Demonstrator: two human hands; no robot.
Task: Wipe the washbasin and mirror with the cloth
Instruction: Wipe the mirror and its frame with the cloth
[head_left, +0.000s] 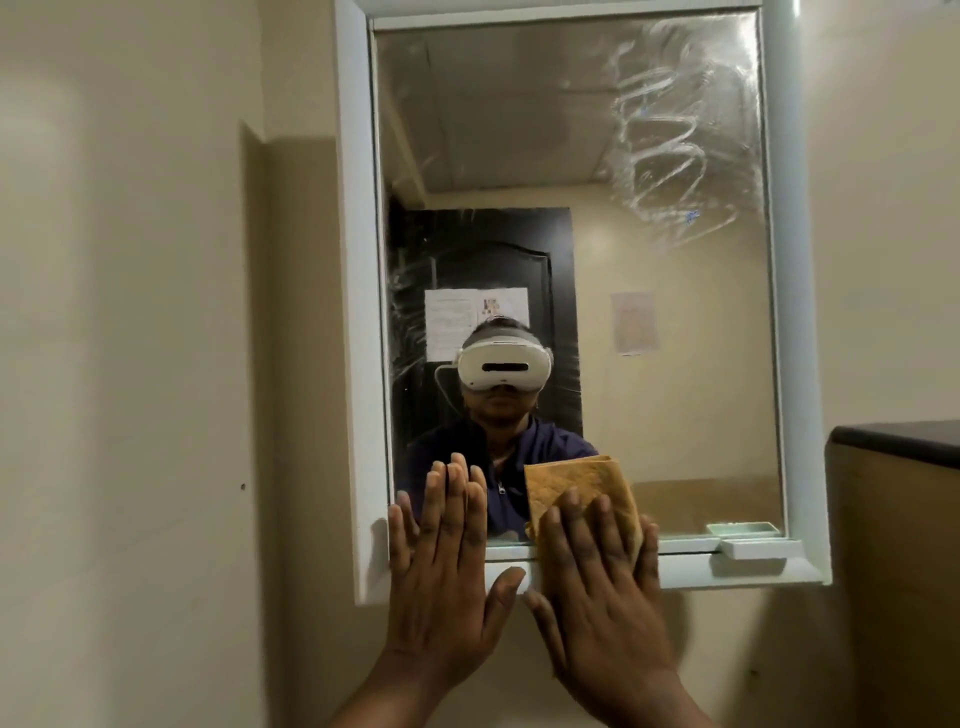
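Nearest the camera, two hands are raised flat against the bottom edge of the mirror (571, 260). The left hand (447, 566) has its fingers straight and together, fingertips on the glass near the lower left corner, holding nothing. The right hand (597, 582) is spread with straight fingers, pressing a folded orange cloth (576, 483) against the glass just above the bottom edge. The mirror sits in a white frame (358, 312) on a beige wall (130, 312). Smeared streaks (675, 135) cover its upper right corner. A small white tray (761, 548) rests on the frame's ledge at the lower right corner.
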